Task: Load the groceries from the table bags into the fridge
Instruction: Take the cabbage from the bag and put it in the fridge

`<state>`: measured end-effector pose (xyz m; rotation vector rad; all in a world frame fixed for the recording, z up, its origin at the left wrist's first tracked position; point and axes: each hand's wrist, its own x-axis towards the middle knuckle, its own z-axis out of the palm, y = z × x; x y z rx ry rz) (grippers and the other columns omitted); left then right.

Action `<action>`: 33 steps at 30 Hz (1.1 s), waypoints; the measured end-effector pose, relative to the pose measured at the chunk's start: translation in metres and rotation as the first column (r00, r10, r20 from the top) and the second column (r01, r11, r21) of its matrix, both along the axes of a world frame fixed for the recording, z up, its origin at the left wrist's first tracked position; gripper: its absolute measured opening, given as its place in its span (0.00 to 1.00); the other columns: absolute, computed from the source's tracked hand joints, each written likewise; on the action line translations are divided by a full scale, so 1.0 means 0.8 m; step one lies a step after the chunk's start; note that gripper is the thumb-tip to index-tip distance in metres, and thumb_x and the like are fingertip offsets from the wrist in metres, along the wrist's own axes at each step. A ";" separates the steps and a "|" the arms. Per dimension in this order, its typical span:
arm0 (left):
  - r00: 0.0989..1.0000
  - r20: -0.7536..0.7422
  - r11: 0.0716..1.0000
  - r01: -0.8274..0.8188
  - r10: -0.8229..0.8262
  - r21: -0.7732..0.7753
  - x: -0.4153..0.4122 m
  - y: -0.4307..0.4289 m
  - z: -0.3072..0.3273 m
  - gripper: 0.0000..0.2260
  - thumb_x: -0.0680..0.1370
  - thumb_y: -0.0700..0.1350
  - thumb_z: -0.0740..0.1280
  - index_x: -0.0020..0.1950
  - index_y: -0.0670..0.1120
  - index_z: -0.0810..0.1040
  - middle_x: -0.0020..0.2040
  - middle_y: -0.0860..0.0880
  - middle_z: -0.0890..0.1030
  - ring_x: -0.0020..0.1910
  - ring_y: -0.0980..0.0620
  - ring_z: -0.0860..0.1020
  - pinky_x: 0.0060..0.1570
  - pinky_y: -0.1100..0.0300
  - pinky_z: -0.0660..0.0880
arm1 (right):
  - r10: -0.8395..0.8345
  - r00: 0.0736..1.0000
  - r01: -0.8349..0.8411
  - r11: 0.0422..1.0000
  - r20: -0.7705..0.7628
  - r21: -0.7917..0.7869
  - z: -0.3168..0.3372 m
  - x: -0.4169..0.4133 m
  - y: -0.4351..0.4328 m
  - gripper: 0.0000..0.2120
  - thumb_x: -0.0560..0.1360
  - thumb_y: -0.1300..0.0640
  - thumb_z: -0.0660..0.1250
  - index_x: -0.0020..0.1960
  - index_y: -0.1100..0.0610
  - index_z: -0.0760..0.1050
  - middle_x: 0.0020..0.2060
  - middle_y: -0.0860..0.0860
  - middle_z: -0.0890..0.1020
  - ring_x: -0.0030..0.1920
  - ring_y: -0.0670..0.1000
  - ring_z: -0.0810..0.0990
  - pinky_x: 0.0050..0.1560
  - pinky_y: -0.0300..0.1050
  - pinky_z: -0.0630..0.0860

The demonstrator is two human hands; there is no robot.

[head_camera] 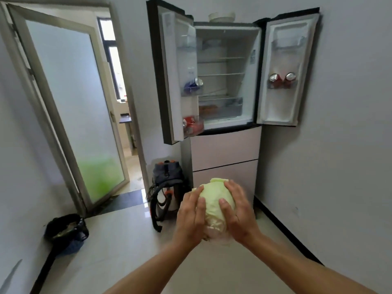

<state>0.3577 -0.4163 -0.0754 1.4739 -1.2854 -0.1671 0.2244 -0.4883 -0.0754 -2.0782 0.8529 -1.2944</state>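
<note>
Pale green round cabbage (216,205) is clasped between left hand (192,217) & right hand (238,211).
Fingers (226,205) are curled shut on it; open white fridge (226,81) lies ahead, above.

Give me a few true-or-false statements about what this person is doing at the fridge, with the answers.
1. The cabbage is held between the left hand and the right hand. True.
2. Both upper doors of the fridge are shut. False: both stand wide open.
3. Two red cans sit in the right door's shelf. True.
4. The cabbage already lies on a shelf inside. False: it is in front of the lower drawers, in the hands.
5. A backpack stands on the floor to the left of the fridge. True.
6. The bin is on top of the fridge. False: it sits on the floor by the left wall.
</note>
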 end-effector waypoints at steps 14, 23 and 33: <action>0.995 0.039 0.994 0.095 -0.093 -0.047 -0.035 -0.432 0.028 0.26 0.77 0.62 0.48 0.67 0.53 0.71 0.58 0.55 0.75 0.55 0.59 0.73 0.58 0.54 0.72 | -0.128 0.992 0.129 0.989 0.016 -0.070 0.031 -0.042 -0.415 0.30 0.74 0.36 0.55 0.70 0.51 0.68 0.70 0.50 0.68 0.71 0.49 0.66 0.68 0.56 0.67; 0.999 0.018 0.988 0.053 -0.051 -0.142 0.029 -0.652 0.060 0.23 0.78 0.60 0.50 0.65 0.52 0.73 0.56 0.55 0.75 0.55 0.60 0.74 0.54 0.61 0.72 | -0.074 0.997 0.074 0.993 0.003 -0.092 0.073 0.026 -0.633 0.32 0.72 0.34 0.54 0.71 0.49 0.67 0.71 0.46 0.66 0.70 0.45 0.65 0.70 0.49 0.64; 1.000 0.008 0.964 0.004 -0.002 -0.265 0.151 -0.918 0.137 0.25 0.76 0.62 0.49 0.62 0.51 0.76 0.56 0.54 0.77 0.55 0.58 0.74 0.58 0.56 0.71 | -0.093 0.991 0.102 0.990 0.098 -0.095 0.143 0.154 -0.888 0.39 0.70 0.32 0.55 0.74 0.52 0.61 0.72 0.49 0.66 0.71 0.47 0.65 0.71 0.47 0.63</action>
